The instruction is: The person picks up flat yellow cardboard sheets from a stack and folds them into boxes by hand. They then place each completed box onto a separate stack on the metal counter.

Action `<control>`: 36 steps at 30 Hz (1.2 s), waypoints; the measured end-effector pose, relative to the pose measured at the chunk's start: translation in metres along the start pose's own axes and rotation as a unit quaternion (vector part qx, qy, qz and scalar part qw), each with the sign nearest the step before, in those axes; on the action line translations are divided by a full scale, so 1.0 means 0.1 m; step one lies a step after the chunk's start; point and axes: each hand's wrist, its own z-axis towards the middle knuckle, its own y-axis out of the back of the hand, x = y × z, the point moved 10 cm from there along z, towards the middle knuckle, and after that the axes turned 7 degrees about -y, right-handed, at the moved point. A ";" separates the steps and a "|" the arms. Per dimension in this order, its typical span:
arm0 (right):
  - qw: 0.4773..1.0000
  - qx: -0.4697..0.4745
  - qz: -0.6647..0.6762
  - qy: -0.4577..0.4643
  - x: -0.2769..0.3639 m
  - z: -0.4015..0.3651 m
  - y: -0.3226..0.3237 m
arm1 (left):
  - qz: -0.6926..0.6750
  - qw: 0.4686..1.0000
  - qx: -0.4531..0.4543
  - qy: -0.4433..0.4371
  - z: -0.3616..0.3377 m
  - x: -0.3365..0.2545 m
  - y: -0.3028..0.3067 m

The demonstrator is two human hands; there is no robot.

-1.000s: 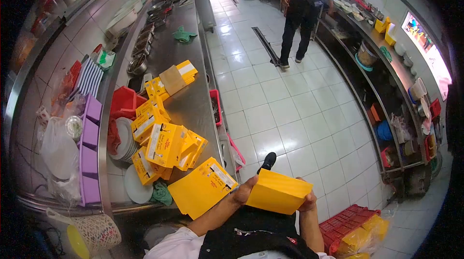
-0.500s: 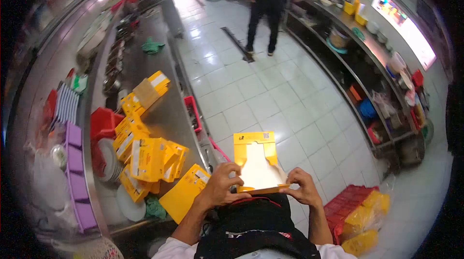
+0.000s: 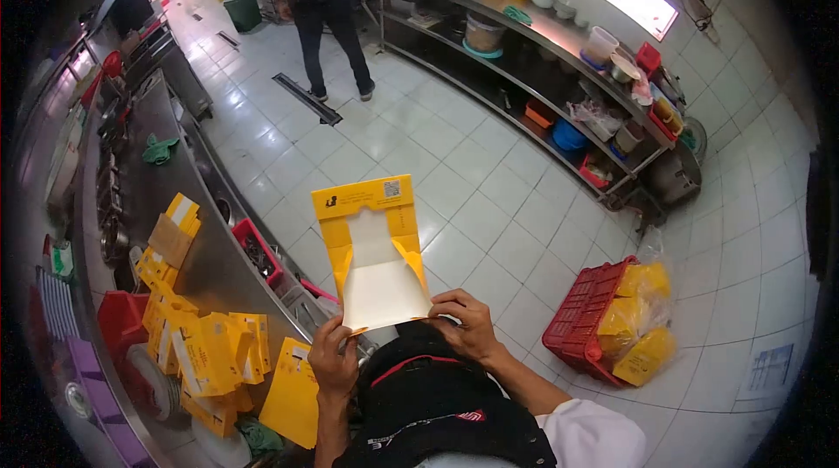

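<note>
A partly folded yellow cardboard box point(image 3: 384, 289) is held up in front of my waist, its white inside facing me and a printed end flap standing out at the far side. My left hand point(image 3: 334, 359) is closed on the near left corner, thumb against the edge. At the near right corner, my right hand point(image 3: 468, 326) pinches the cardboard. To the left, a flat yellow cardboard piece point(image 3: 293, 394) lies beside a heap of yellow boxes point(image 3: 210, 354) on the steel counter point(image 3: 205, 232).
A red crate point(image 3: 581, 319) with bagged yellow boxes point(image 3: 642, 319) stands on the tiled floor at the right. Steel shelving point(image 3: 533, 88) carries bowls and tubs. Another person point(image 3: 328, 22) stands beside it, one hand on its end. A red bin point(image 3: 258, 254) sits beside the left counter.
My view has swung to the right, so the counter and the other person appear further left. The box stays in both hands, now tilted, with my right hand further round its near corner.
</note>
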 end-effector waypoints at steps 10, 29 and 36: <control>0.998 0.023 0.062 -0.020 -0.07 -0.15 -0.11 | -0.327 0.895 -0.093 0.290 -0.38 0.58 -0.11; 0.944 0.131 0.183 -0.242 -0.64 -0.26 -0.82 | -0.101 0.954 0.042 0.278 -0.31 0.27 -0.24; 0.909 0.258 0.162 -0.283 -0.91 -0.27 -0.76 | -0.242 0.897 0.148 0.338 -0.69 0.60 -0.41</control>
